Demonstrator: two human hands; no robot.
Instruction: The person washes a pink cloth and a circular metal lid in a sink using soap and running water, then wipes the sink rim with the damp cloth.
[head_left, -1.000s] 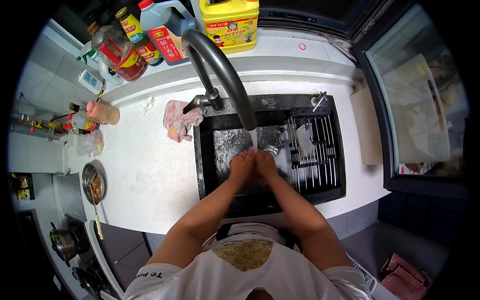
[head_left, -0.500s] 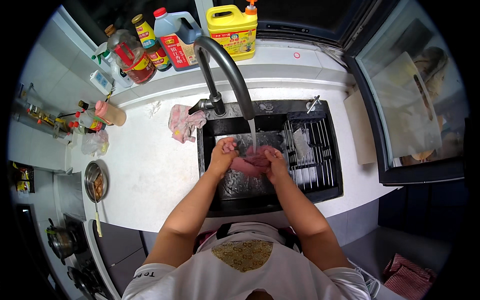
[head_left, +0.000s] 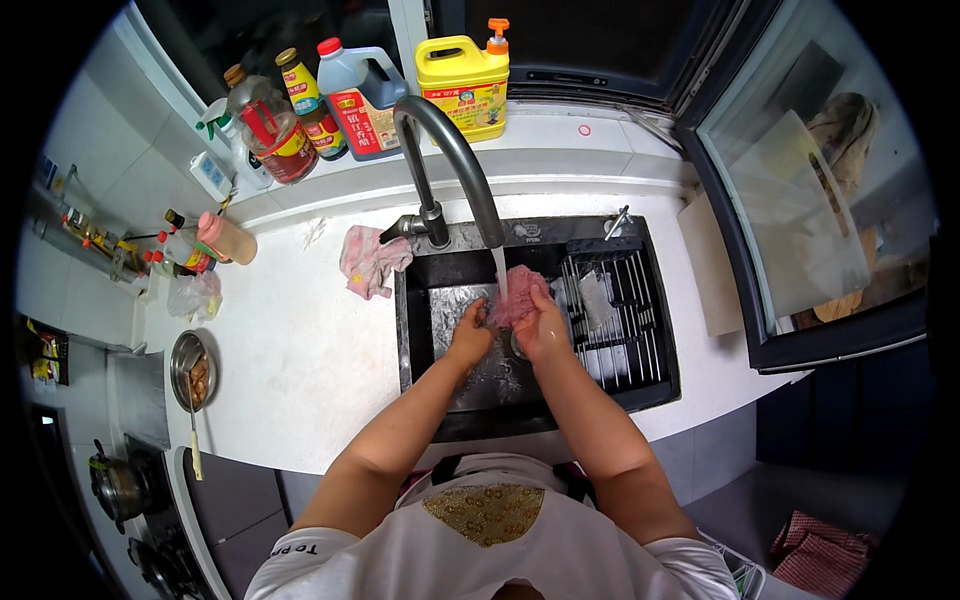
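Observation:
A pink cloth (head_left: 520,292) is bunched under the stream of water running from the curved grey faucet (head_left: 450,160). My left hand (head_left: 470,335) grips its lower left side and my right hand (head_left: 545,330) grips its right side, both over the black sink (head_left: 425,345). A black wire rack (head_left: 620,310) fills the sink's right half, just beside my right hand.
A second pink rag (head_left: 370,262) lies on the white counter left of the sink. Bottles (head_left: 300,110) and a yellow jug (head_left: 465,80) line the back ledge. A metal bowl (head_left: 190,365) with a utensil sits at the left; a cutting board (head_left: 710,265) lies right.
My hands have lifted the pink cloth up toward the faucet stream; one second ago they were lower in the sink, pressed together.

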